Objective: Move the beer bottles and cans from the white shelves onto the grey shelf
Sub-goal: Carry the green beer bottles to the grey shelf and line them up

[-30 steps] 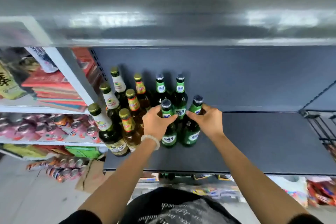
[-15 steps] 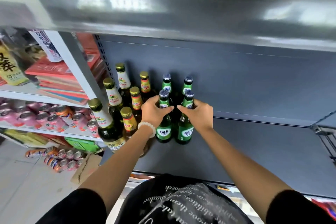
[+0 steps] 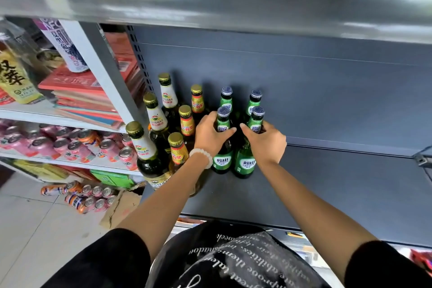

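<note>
On the grey shelf (image 3: 327,182) stand several beer bottles at its left end. My left hand (image 3: 211,134) is wrapped around the shoulder of the front left green bottle (image 3: 222,159). My right hand (image 3: 265,141) grips the front right green bottle (image 3: 244,163). Both bottles stand upright on the shelf. Two more green bottles (image 3: 226,99) stand right behind them. To the left are dark bottles with white neck labels (image 3: 145,147) and amber bottles with yellow-red labels (image 3: 178,151).
The white shelves (image 3: 58,119) at left hold pink cans (image 3: 74,149), red boxes and a yellow packet. More cans and torn cardboard (image 3: 121,208) lie on the floor. A grey shelf above overhangs the bottles. The grey shelf's right part is bare.
Both hands pushed the two front green bottles back against the rear pair and stood them straight. The camera moved closer and tilted down.
</note>
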